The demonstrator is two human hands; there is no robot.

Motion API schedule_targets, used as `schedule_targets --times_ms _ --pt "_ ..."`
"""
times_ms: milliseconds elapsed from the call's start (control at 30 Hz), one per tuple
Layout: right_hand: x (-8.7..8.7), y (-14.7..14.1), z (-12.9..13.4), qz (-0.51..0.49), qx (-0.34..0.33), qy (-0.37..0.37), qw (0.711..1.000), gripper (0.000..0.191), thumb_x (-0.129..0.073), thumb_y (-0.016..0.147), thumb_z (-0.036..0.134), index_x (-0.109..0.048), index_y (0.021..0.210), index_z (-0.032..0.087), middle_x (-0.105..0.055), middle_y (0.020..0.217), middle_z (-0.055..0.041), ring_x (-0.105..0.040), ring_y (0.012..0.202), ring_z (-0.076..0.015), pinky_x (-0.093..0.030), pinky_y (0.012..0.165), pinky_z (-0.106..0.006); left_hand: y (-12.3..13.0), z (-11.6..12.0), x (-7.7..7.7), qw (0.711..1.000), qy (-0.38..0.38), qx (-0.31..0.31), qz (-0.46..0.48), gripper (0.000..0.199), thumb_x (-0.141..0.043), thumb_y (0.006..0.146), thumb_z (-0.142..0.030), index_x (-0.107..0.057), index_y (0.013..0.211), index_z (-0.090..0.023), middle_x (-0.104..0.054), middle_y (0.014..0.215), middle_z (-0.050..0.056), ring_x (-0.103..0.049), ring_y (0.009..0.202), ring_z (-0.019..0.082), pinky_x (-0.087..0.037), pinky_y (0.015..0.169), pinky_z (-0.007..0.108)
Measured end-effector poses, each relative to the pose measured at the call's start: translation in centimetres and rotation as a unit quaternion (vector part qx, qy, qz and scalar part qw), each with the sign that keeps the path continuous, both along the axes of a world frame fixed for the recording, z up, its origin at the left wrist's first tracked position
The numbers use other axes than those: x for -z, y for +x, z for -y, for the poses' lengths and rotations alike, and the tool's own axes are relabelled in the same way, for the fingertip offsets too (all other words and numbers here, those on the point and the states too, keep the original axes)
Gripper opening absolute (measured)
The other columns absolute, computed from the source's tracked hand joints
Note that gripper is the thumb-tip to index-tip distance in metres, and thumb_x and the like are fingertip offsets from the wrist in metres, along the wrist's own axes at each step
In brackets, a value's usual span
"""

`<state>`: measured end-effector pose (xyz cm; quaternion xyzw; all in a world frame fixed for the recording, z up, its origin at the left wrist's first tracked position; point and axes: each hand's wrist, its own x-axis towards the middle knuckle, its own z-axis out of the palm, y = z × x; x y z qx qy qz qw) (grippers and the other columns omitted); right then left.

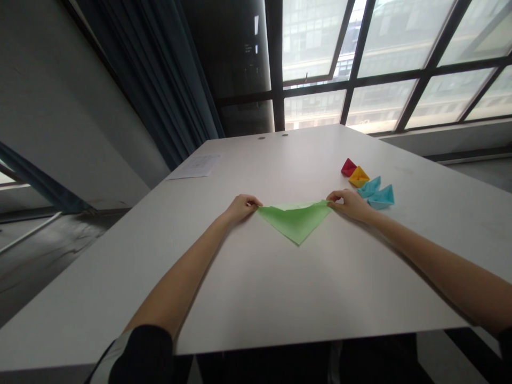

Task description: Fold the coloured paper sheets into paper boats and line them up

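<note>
A sheet of light green paper [296, 222] lies on the white table between my hands, one corner pointing toward me. Its far side is bent up, and a paler layer shows behind the top edge. My left hand [242, 207] pinches the left corner between thumb and fingers. At the opposite corner, my right hand [347, 204] pinches the paper the same way. Just beyond my right hand sit folded paper boats: a red boat [349, 167], a yellow boat [359, 177] and two light blue boats [382, 197], close together in a slanting row.
The white table [280, 298] reaches from my body toward the windows [384, 53]. A printed sheet [194, 166] lies at its far left edge. Two round holes [261, 138] are near the far edge. A dark blue curtain [160, 69] hangs beyond the left side.
</note>
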<state>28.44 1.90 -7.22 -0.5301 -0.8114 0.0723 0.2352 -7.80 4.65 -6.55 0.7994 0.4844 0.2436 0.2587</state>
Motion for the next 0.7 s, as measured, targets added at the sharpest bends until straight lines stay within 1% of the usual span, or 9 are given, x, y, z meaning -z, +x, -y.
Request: schedule_targets --times_ms 100,200,333,433,467,533,600,700 --pt "0.3 0.2 -0.2 0.006 -0.020 0.021 1.000 0.021 -0.046 0.075 0.023 -0.066 0.083 0.020 -0.068 0.081 -0.0033 -0.057 0.077 -0.0200 -0.041 0.074 -0.032 -0.1 0.1 0.0 0.999 0.025 0.004 -0.038 0.026 -0.049 0.068 -0.015 -0.070 0.082 -0.014 -0.068 0.081 0.005 -0.058 0.071 0.013 -0.044 0.067 0.022" --pt "0.5 0.4 -0.3 0.023 -0.032 0.040 0.998 0.026 -0.045 0.073 0.015 -0.067 0.085 0.021 -0.068 0.089 -0.0028 -0.056 0.082 -0.0208 -0.040 0.078 -0.034 -0.1 0.1 -0.1 0.997 0.047 0.009 -0.066 0.034 -0.044 0.064 -0.008 -0.071 0.083 -0.015 -0.067 0.085 0.004 -0.058 0.075 0.013 -0.043 0.070 0.022" --pt "0.4 0.4 -0.2 0.061 -0.044 0.062 0.995 0.034 -0.042 0.069 0.007 -0.069 0.084 0.022 -0.067 0.097 -0.0018 -0.055 0.088 -0.0212 -0.039 0.082 -0.034 0.3 0.3 -0.8 0.991 0.067 0.026 -0.109 0.040 -0.039 0.063 -0.005 -0.072 0.082 -0.017 -0.066 0.088 0.004 -0.057 0.081 0.014 -0.043 0.078 0.023" --pt "0.1 -0.1 0.1 0.087 -0.055 0.075 0.992 0.034 -0.043 0.069 0.008 -0.069 0.085 0.022 -0.067 0.098 -0.0029 -0.054 0.090 -0.0225 -0.039 0.083 -0.035 1.3 1.0 -1.6 0.978 0.100 0.023 -0.180 0.034 -0.041 0.070 -0.011 -0.072 0.081 -0.018 -0.066 0.088 0.005 -0.056 0.086 0.018 -0.041 0.084 0.028" --pt "0.0 -0.4 0.3 0.091 -0.060 0.075 0.991 0.033 -0.043 0.071 0.009 -0.069 0.086 0.022 -0.066 0.098 -0.0035 -0.054 0.090 -0.0227 -0.039 0.083 -0.035 1.8 1.4 -1.9 0.971 0.118 0.013 -0.206 0.031 -0.042 0.072 -0.016 -0.072 0.080 -0.019 -0.066 0.089 0.006 -0.055 0.088 0.020 -0.040 0.086 0.031" --pt "-0.2 -1.2 0.7 0.090 -0.073 0.073 0.991 0.030 -0.043 0.074 0.013 -0.068 0.089 0.022 -0.066 0.097 -0.0048 -0.055 0.090 -0.0226 -0.039 0.082 -0.036 3.2 2.4 -2.4 0.959 0.146 0.003 -0.244 0.028 -0.045 0.076 -0.026 -0.071 0.085 -0.018 -0.064 0.094 0.008 -0.053 0.091 0.023 -0.040 0.085 0.035" --pt "-0.4 -2.2 1.3 0.088 -0.093 0.065 0.990 0.029 -0.043 0.077 0.017 -0.067 0.093 0.022 -0.066 0.098 -0.0058 -0.056 0.089 -0.0224 -0.039 0.083 -0.036 4.7 3.6 -2.6 0.952 0.163 0.014 -0.257 0.031 -0.043 0.080 -0.034 -0.068 0.093 -0.019 -0.062 0.100 0.009 -0.052 0.094 0.024 -0.039 0.085 0.036" --pt "-0.8 -3.8 2.3 0.088 -0.118 0.051 0.988 0.028 -0.042 0.081 0.023 -0.065 0.097 0.022 -0.066 0.099 -0.0068 -0.056 0.092 -0.0226 -0.039 0.083 -0.037 6.9 5.2 -2.4 0.948 0.169 0.038 -0.267 0.033 -0.040 0.084 -0.033 -0.063 0.102 -0.018 -0.060 0.105 0.010 -0.051 0.097 0.023 -0.039 0.086 0.035"
